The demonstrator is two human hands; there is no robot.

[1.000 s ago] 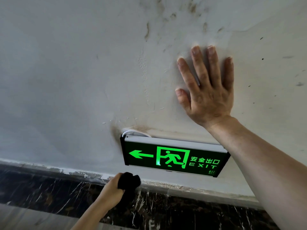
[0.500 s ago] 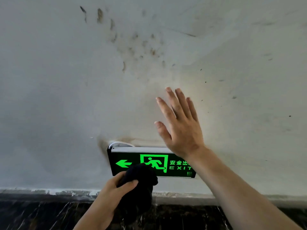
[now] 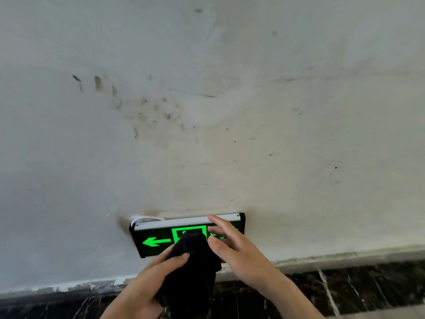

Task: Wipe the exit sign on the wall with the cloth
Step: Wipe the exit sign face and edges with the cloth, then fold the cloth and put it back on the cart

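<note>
The exit sign [image 3: 156, 241] is a black box with a lit green arrow and running-man symbol, fixed low on the white wall. My left hand [image 3: 149, 282] grips a black cloth [image 3: 193, 265] and holds its upper end against the middle of the sign face. My right hand [image 3: 232, 245] has its fingers spread over the right half of the sign, fingertips at the silver top edge, and it hides the lettering there. The cloth hangs down below the sign between both hands.
The white wall [image 3: 207, 111] above the sign is stained with brown smudges and scuffs. A white cable [image 3: 145, 218] loops behind the sign's top left corner. A dark marble skirting [image 3: 345, 288] runs along the wall's base.
My right hand left the wall above and dropped onto the sign's right half. My left hand raised the cloth from below the sign onto its face. The view tilted upward.
</note>
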